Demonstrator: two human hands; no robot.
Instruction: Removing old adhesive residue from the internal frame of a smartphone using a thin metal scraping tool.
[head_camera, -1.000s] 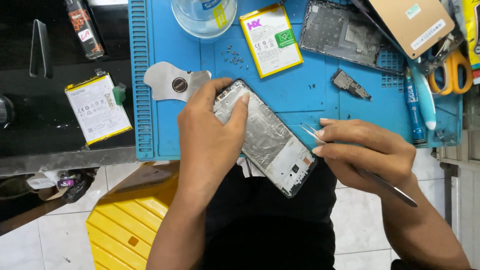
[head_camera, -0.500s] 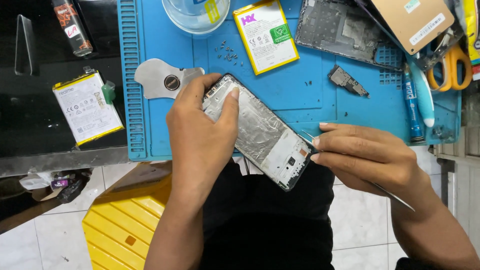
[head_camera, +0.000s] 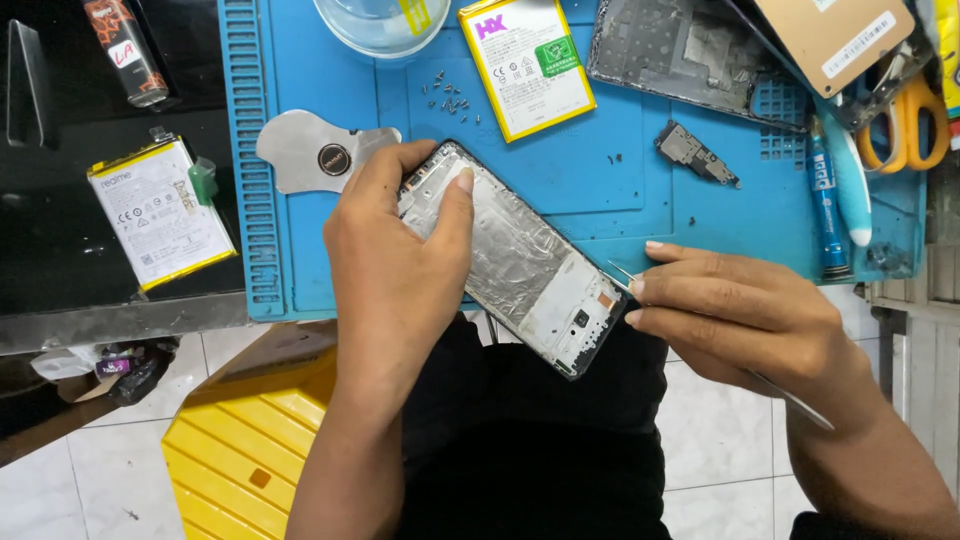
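Note:
My left hand (head_camera: 395, 270) grips an opened phone frame (head_camera: 525, 265) by its upper end, holding it slanted over the front edge of a blue work mat (head_camera: 600, 190). The frame's bare silver inside faces up. My right hand (head_camera: 745, 315) pinches thin metal tweezers (head_camera: 622, 278); their tips rest at the frame's lower right edge. The tweezers' rear end sticks out past my wrist.
On the mat lie a yellow-edged battery (head_camera: 525, 62), several tiny screws (head_camera: 445, 98), a metal pry plate (head_camera: 315, 155), a small circuit board (head_camera: 697, 153), a phone back shell (head_camera: 685, 50), a blue tube (head_camera: 825, 195) and orange scissors (head_camera: 905, 125). Another battery (head_camera: 160, 212) lies at left. A yellow stool (head_camera: 245, 450) stands below.
The view has shifted slightly. My right hand has brought the tweezers in from apart to the frame's lower right edge. My left hand keeps its grip.

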